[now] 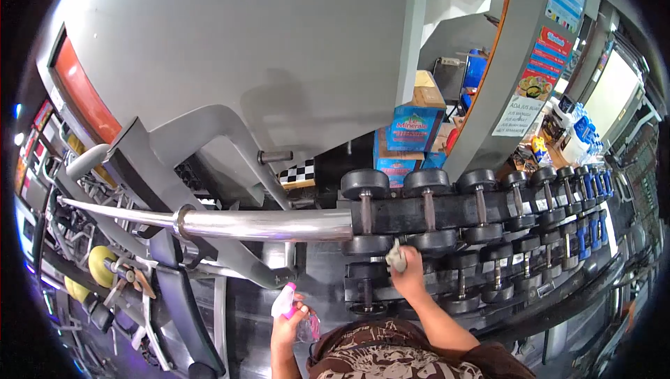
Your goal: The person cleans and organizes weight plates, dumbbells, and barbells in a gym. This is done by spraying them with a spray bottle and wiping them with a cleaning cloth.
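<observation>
My left hand (pixel 292 314) is wrapped round a spray bottle (pixel 285 301) with a white head and pink nozzle, held low in front of my body. A crumpled light cloth (pixel 396 257) is bunched in my right hand (pixel 410 271), right by the near end of a black dumbbell (pixel 429 213) on the upper rack row. Another dumbbell (pixel 366 211) lies just left of it. Below my right hand sits the lower row, with a dumbbell (pixel 366 287) at its left end.
Smaller dumbbells, some with blue ends (pixel 593 185), continue along the rack to the right. A thick chrome barbell sleeve (pixel 265 225) juts across from the left, up to the rack. Behind stand blue cartons (pixel 417 128) and a grey pillar (pixel 488 93). A padded bench (pixel 187 316) is at left.
</observation>
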Tool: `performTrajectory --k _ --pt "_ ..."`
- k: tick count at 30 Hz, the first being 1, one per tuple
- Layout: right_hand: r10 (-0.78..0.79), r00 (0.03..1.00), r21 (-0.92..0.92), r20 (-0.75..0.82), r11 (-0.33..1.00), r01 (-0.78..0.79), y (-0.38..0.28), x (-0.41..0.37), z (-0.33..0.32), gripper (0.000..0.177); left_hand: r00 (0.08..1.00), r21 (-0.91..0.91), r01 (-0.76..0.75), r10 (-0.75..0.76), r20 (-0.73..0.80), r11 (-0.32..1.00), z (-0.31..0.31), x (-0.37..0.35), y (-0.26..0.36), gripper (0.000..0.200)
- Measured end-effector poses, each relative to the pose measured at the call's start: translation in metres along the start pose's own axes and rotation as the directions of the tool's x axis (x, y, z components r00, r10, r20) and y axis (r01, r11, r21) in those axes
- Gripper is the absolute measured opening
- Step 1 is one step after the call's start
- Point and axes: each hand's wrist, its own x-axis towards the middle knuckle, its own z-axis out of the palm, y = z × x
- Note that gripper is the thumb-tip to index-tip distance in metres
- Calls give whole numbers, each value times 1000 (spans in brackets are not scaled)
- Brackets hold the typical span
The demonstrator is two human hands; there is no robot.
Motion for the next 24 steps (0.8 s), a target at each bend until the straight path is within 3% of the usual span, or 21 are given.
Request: performTrajectory --k 2,4,7,9,11,14,15,18,20,22,23,24 --pt "-131 991 15 -37 991 131 -47 34 -13 58 999 48 45 -45 13 998 11 10 10 32" --pt "-182 978 -29 100 982 185 -56 57 -12 59 996 86 30 -37 83 996 12 22 10 33" --pt "-212 971 15 111 977 211 -18 49 12 58 993 69 29 -37 116 997 27 29 25 34" --pt "-107 993 46 -41 993 108 3 24 29 55 991 43 6 -12 130 999 27 26 31 35" --pt "-33 995 55 -97 998 39 16 6 34 46 991 82 -28 17 133 996 22 23 27 37" --pt "329 943 106 48 937 -332 11 -5 21 42 994 16 7 -9 111 1000 19 11 26 36" --pt "336 939 192 70 919 -344 17 -5 20 47 993 9 8 -9 114 1000 16 11 21 35" --pt "-46 987 41 -151 998 53 -25 24 9 50 997 63 38 -42 61 997 8 11 6 34" --pt "-167 985 15 -53 986 168 -67 55 9 49 994 40 63 -66 85 997 18 14 13 35" --pt "-304 934 -110 185 939 327 -93 76 27 46 995 71 64 -70 78 995 26 20 15 36" --pt "-381 888 -239 257 865 441 -92 79 48 28 988 144 80 -97 120 986 30 23 20 37" --pt "-371 847 -309 380 812 495 -88 76 67 24 986 130 78 -96 136 988 37 24 26 37"
